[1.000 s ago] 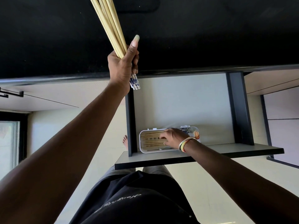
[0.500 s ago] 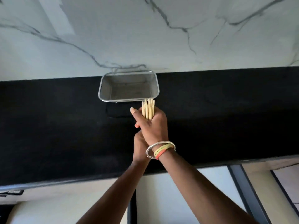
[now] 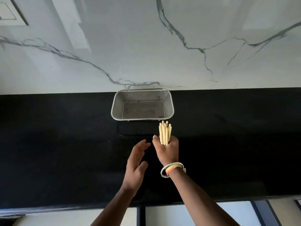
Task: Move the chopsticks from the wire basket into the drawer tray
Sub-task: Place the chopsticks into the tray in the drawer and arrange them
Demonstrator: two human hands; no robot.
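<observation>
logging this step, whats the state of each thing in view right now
basket: upright on the black counter, nothing visible inside
chopsticks: bunched upright in the right hand, ends pointing up
right hand: fist shut around the chopsticks, just in front of the basket
left hand: open, fingers spread, holding nothing, beside the right hand
drawer: only its edge shows, tray out of view

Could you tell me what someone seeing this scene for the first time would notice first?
Most likely the bundle of pale chopsticks, gripped upright in the right hand over the black counter, just in front of the wire basket. That basket sits against the veined marble wall and looks empty. The left hand hovers open beside the right, holding nothing.
</observation>
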